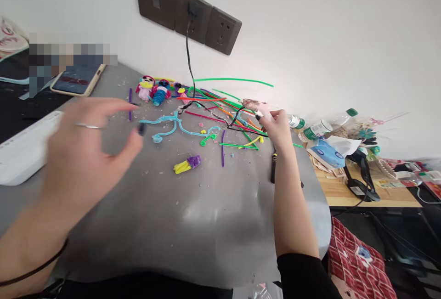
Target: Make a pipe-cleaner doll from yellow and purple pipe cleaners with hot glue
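Observation:
My left hand [93, 147] is raised over the left of the grey table, thumb and forefinger apart, with nothing between them. My right hand [275, 126] has its fingers closed on what looks like a pink hot glue gun [257, 105] with a brown-stained end, partly hidden by the fingers. A small purple-and-yellow piece of twisted pipe cleaner [188, 164] lies in the middle of the table. Behind it are a branching light blue pipe cleaner shape [175, 122] and a green curled piece [207, 140]. Several small pipe cleaner dolls [160, 91] lie near the wall.
Loose coloured pipe cleaners [237, 145] are scattered at the back. A black cord [189, 55] runs from the wall socket [193, 14]. A black-and-yellow handled tool [273, 168] lies beside my right forearm. A phone [79, 78] is at left; bottles [317, 130] and a tissue pack [327, 152] stand right.

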`<state>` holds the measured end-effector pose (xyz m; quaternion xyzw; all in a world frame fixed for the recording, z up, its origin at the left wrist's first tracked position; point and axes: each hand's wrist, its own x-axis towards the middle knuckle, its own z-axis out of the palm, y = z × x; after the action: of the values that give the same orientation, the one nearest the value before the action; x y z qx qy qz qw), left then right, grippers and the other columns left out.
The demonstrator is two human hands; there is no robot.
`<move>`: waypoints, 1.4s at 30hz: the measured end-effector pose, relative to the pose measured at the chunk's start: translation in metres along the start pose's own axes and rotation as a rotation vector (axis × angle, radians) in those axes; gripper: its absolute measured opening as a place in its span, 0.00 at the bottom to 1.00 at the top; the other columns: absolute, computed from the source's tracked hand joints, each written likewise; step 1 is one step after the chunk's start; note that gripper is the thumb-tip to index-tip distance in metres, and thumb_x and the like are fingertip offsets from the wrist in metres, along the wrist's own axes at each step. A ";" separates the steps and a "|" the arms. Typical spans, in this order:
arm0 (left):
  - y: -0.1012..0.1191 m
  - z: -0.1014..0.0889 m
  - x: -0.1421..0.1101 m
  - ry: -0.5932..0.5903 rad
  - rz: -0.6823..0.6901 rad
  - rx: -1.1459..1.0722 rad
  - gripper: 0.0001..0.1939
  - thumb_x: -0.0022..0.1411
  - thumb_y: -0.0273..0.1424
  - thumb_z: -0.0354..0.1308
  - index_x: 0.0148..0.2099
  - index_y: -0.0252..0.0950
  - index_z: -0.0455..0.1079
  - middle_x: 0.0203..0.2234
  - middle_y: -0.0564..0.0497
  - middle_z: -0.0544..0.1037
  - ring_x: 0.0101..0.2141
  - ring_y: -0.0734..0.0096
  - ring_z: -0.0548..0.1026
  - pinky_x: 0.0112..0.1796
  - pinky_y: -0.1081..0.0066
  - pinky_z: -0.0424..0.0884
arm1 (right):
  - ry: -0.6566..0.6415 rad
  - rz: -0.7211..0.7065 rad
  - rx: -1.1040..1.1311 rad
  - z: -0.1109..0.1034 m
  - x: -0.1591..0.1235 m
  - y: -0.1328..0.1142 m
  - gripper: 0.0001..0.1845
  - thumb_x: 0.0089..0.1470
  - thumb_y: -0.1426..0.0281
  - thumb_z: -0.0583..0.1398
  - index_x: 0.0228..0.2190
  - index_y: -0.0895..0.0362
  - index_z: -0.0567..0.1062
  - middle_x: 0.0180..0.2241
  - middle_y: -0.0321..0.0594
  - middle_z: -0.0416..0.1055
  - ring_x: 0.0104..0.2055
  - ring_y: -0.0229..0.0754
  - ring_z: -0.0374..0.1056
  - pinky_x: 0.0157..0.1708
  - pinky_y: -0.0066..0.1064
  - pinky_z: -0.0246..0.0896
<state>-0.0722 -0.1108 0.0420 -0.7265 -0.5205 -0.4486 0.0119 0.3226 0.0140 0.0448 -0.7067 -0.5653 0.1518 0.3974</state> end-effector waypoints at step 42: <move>0.020 0.211 0.215 -0.864 -0.051 -0.808 0.13 0.64 0.36 0.63 0.44 0.33 0.82 0.40 0.43 0.83 0.37 0.65 0.77 0.39 0.63 0.69 | -0.229 0.065 0.460 0.010 -0.041 0.019 0.21 0.44 0.62 0.70 0.36 0.51 0.68 0.33 0.32 0.76 0.34 0.40 0.69 0.34 0.32 0.64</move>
<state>0.0900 0.1423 0.0677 -0.7774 -0.2836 -0.2751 -0.4895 0.3161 -0.0208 0.0153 -0.5936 -0.5342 0.3681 0.4761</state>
